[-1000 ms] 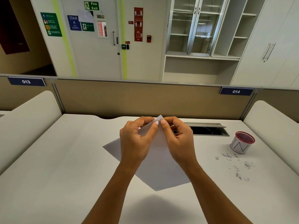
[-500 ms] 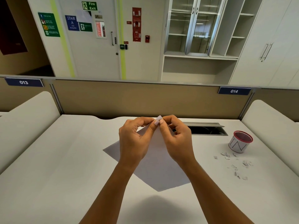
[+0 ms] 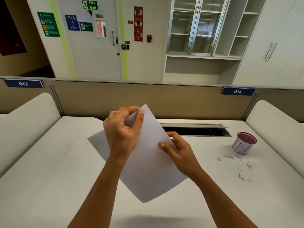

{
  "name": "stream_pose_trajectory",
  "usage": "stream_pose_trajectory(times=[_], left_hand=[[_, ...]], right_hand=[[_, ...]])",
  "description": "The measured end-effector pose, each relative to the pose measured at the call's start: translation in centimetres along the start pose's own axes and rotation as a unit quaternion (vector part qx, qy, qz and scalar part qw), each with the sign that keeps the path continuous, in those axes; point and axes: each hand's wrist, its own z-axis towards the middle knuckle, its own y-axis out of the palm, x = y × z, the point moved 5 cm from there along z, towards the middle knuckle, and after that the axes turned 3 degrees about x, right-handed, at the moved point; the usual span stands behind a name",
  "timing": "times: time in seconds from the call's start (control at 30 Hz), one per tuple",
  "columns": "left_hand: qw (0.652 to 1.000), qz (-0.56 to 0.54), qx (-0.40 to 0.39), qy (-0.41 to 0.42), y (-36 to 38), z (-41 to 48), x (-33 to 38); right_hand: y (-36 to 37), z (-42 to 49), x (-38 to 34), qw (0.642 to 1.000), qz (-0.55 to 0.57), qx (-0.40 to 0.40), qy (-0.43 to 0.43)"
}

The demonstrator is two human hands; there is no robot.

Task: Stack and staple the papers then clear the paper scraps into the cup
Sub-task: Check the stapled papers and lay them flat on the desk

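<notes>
Left hand point(image 3: 122, 134) pinching white paper sheets point(image 3: 148, 162) at top corner; right hand point(image 3: 178, 151) dropped to gripping right edge. Lifted now; no stapler visible.

papers point(image 3: 148, 170) mid-desk point(image 3: 49, 178), cup point(image 3: 244, 143) far right, scraps point(image 3: 238, 167) just before cup, slot point(image 3: 195, 130) behind papers

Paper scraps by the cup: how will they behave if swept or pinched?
The paper scraps look tiny, thin and scattered, so probably very light and apt to flutter or slide. Some seem curled, likely pinchable. The cup looks light and might shift if bumped.
</notes>
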Motion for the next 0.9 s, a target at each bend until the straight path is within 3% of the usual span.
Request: stream_pose_trajectory(times=[0.13,0.3,0.37,0.47,0.57,0.63,0.73,0.8,0.9], left_hand=[[0.999,-0.014,0.016,-0.03,-1.1,1.0,-1.4],[0.998,-0.025,0.038,-0.045,-1.4,0.9,-2.6],[0.995,0.013,0.096,-0.031,-1.7,0.6,-2.7],[0.98,0.063,0.172,-0.077,-1.7,-0.8,-2.5],[0.981,0.054,0.125,-0.14,0.2,-4.0,-2.6],[0.971,-0.003,0.065,-0.23,1.9,-6.4,-3.1],[0.916,-0.148,-0.046,-0.371,4.4,-9.0,-3.5],[0.875,-0.24,-0.105,-0.408,5.4,-9.6,-3.2],[0.849,-0.292,-0.123,-0.422,5.7,-9.7,-3.6]], right_hand=[[-0.3,-1.2,5.0,0.997,-0.044,-0.037,0.054],[-0.7,-2.2,7.6,0.997,-0.043,-0.011,0.063],[-0.8,-2.1,7.5,0.998,-0.036,0.011,0.053],[-0.9,-1.9,7.1,0.998,-0.027,0.039,0.037],[-0.8,-1.5,6.2,0.997,-0.02,0.075,0.015],[-0.5,-1.3,5.8,0.994,-0.027,0.103,-0.005],[0.8,-1.4,5.1,0.986,-0.091,0.127,-0.056],[2.0,-1.9,4.7,0.978,-0.137,0.124,-0.101],[3.7,-2.7,4.3,0.96,-0.212,0.1,-0.153]])
